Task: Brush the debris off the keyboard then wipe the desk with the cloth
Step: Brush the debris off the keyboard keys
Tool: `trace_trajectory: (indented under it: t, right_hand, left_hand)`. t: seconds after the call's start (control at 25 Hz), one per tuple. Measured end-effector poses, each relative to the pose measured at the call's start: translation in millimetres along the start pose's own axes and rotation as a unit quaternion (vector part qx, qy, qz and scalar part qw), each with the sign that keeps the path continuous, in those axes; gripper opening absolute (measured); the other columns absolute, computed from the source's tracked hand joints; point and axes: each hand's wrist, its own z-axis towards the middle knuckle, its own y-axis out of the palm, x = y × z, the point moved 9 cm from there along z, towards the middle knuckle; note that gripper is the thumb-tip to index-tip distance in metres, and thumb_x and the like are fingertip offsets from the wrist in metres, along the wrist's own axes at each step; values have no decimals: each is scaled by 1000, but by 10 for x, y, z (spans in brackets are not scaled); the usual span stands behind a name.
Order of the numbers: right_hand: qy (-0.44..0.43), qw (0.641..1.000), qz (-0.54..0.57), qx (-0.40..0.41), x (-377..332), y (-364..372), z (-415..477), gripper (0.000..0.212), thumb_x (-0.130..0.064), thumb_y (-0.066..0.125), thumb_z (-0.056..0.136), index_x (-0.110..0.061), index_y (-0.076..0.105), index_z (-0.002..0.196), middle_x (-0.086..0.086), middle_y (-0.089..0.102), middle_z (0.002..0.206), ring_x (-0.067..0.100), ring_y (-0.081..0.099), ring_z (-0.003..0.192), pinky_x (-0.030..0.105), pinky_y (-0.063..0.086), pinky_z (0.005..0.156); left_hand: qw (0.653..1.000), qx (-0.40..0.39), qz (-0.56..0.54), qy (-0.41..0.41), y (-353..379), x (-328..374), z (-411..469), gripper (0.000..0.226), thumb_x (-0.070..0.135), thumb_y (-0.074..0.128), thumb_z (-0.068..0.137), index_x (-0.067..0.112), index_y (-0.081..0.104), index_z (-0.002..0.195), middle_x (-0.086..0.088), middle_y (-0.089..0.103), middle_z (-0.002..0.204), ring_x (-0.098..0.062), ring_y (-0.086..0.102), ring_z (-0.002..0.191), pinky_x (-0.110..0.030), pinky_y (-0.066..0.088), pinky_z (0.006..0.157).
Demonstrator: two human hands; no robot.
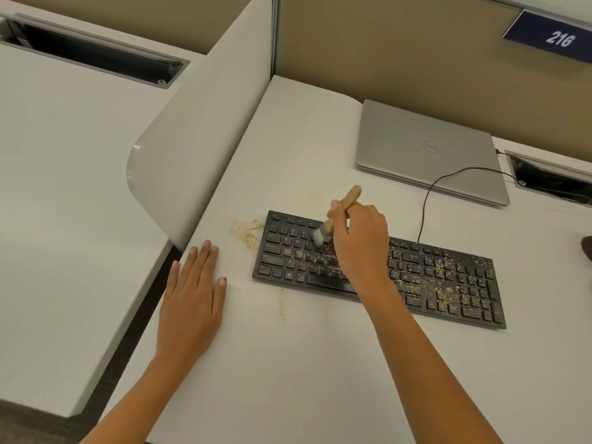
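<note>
Now your flat black keyboard [448, 277] lies slantwise on the smooth white desk [320, 363], nearer you than the closed silver laptop [426, 149]. Tan, crumb-like debris [443, 294] speckles its right half; the left keys look mostly clean, and a grainy patch lies just beside its left end. Your right hand [362, 238] pinches the wooden-handled brush [350, 196], pale bristles down on the upper-left keys. Your left hand [192, 293] rests flat on the desk, fingers straight, left of the keyboard
</note>
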Motion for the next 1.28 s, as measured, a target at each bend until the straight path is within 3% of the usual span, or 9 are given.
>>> trace_trajectory:
  t: [0.08, 0.2, 0.56, 0.68, 0.8, 0.92, 1.04, 1.16, 1.28]
  right_hand:
    - [8, 1000, -1, -2, 1, -5, -12, 43, -28, 43, 102, -9, 61, 67, -8, 46, 53, 19, 47, 61, 38, 40, 70]
    - [7, 1000, -21, -5, -1, 1, -24, 46, -29, 39, 100, -5, 63, 70, 2, 52, 53, 24, 51, 59, 44, 45, 71]
    - [-1, 1000, -12, -4, 27, 1, -53, 42, -28, 43, 101, -6, 63, 71, 2, 54, 59, 25, 51, 66, 41, 42, 71]
    - [-32, 999, 7, -36, -16, 67, -51, 43, -33, 41, 99, -9, 64, 72, 0, 60, 64, 22, 53, 72, 41, 43, 77]
    - [-113, 990, 33, -84, -171, 192, -58, 33, -37, 43, 98, -18, 66, 84, -7, 67, 84, 18, 51, 89, 37, 39, 80]
    - [-159, 983, -68, -64, -204, 174, -78, 24, -34, 52, 95, -18, 67, 84, -6, 67, 79, 23, 54, 85, 38, 41, 75]
    - [-115, 984, -132, 42, -122, -80, -56, 23, -27, 60, 93, -11, 66, 78, -1, 63, 68, 26, 54, 71, 36, 39, 67]
    - [-75, 995, -49, -35, -63, 48, -53, 31, -33, 49, 99, -13, 66, 82, -2, 64, 74, 23, 52, 76, 38, 39, 72]
    - [-38, 997, -71, 13, -7, -45, -89, 35, -29, 49, 98, -9, 63, 72, -2, 54, 62, 24, 50, 68, 36, 36, 69]
  left_hand:
    - [1000, 0, 1, 0, -4, -3, -2, 61, 41, 17, 103, 11, 26, 156, -2, 24, 162, -17, 14, 152, -37, 5, 124]
    - [1000, -1, 2, 1, -5, 6, -5, 61, 41, 17, 103, 11, 26, 155, -3, 25, 162, -17, 15, 151, -36, 4, 124]
    - [1000, -4, -3, -1, 11, -11, -5, 61, 42, 17, 103, 13, 24, 156, -2, 23, 162, -15, 12, 152, -37, 5, 124]
    - [1000, -2, -6, -1, 0, -4, -9, 61, 42, 18, 103, 12, 25, 156, -2, 24, 162, -16, 13, 152, -36, 4, 124]
    - [1000, 0, -7, -1, -4, -6, -9, 61, 42, 18, 103, 12, 26, 156, -2, 24, 162, -16, 13, 152, -36, 3, 124]
    - [1000, -1, -7, -1, 2, 0, -8, 61, 42, 17, 103, 12, 26, 156, -2, 24, 162, -16, 13, 152, -37, 5, 124]
    - [1000, 0, -7, -2, 1, -4, -3, 61, 42, 17, 103, 12, 26, 156, -2, 24, 162, -16, 13, 152, -38, 6, 124]
    - [1000, -2, -11, -1, 7, -15, -10, 61, 42, 17, 103, 12, 25, 156, -2, 23, 163, -15, 12, 152, -36, 3, 124]
    - [1000, -5, -10, -1, 18, -4, -12, 61, 42, 17, 103, 12, 24, 156, -1, 22, 163, -15, 11, 152, -37, 4, 124]
